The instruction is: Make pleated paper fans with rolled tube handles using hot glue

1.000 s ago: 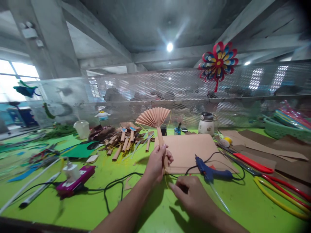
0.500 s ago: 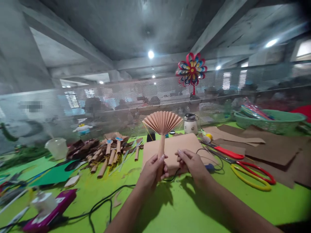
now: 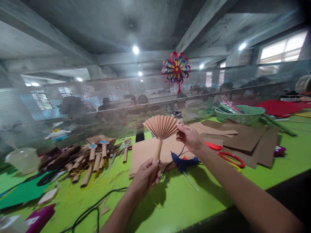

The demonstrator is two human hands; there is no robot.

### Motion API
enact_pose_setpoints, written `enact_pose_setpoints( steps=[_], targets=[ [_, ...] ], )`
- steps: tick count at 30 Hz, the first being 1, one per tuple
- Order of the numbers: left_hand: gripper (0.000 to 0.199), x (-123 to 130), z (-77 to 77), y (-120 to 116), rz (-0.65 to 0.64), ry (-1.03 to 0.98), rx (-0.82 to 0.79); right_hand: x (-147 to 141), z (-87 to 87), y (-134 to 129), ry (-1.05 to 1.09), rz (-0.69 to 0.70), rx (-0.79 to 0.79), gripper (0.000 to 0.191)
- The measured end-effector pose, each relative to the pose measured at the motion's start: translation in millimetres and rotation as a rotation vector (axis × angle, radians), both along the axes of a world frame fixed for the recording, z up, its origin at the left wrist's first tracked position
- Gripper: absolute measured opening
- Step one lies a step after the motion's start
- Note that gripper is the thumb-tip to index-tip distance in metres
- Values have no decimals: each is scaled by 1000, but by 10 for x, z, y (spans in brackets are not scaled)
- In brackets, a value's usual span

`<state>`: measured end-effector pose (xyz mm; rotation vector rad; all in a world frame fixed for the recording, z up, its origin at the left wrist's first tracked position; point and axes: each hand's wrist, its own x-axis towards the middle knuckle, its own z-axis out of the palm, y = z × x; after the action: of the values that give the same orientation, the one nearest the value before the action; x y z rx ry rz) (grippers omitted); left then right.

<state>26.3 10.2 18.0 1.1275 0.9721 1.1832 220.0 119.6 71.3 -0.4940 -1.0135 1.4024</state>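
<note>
Nearest, at the left end of the tabletop's [image 3: 175, 210] near edge, lies a magenta power strip [image 3: 41, 216] whose pale label patch is too blurred to read, with a black cable [image 3: 98, 207] looping over the green surface to its right. Farther in, the left hand [image 3: 147, 174] closes its fingers round the rolled-paper handle of a pleated tan fan [image 3: 161, 127], which is held upright and slightly tilted above the tabletop, its head spread open. The right hand [image 3: 188, 137] pinches the right edge of the pleats between thumb and fingers. Just beyond the left hand lies a stack of tan paper [image 3: 141, 155]; a blue glue gun [image 3: 184, 162] is at its right side, and scissors [image 3: 233, 158] with red and yellow handles lie partly behind the right forearm. Toward the left edge stands a translucent cup [image 3: 24, 160], its contents impossible to make out; between it and the stack are rolled-handled paper pieces [image 3: 97, 160], two bearing blue bows. Brown sheets [image 3: 243, 139] overlap on the right half. Near the far edge, a lidded jar [image 3: 178, 115] is mostly hidden by the fan, while a green basket [image 3: 252, 115] farther right holds clear packets [image 3: 229, 106] with coloured contents. Beyond the far edge runs a perforated screen [image 3: 116, 111], with a red, blue and yellow flower ornament [image 3: 176, 69] before it.
</note>
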Motion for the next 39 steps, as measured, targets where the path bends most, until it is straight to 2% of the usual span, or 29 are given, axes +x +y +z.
enact_pose_setpoints(
  steps=[5, 11, 18, 25, 29, 34, 39],
  targets=[
    [33, -29, -17, 40, 26, -27, -5, -41, -182, 46, 23, 20, -6, 41],
    [38, -86, -125, 117, 7, -59, -50, -53, -331, 136, 27, 53, -39, 41],
    [31, -7, -141, 99, 33, -93, -81, -2, -490, 186, -14, 62, -87, 41],
    [30, 38, -210, 122, 1, -90, -122, 106, -452, 205, -27, 11, -79, 41],
    [31, 32, -214, 129, 30, -69, -103, 158, -440, 236, -45, -45, -68, 41],
    [31, 21, -197, 135, 113, -89, -46, 90, -546, 183, -160, -59, -77, 46],
    [28, 24, -212, 148, 136, -113, -11, -85, -685, -10, -389, 102, -27, 43]
  ],
)
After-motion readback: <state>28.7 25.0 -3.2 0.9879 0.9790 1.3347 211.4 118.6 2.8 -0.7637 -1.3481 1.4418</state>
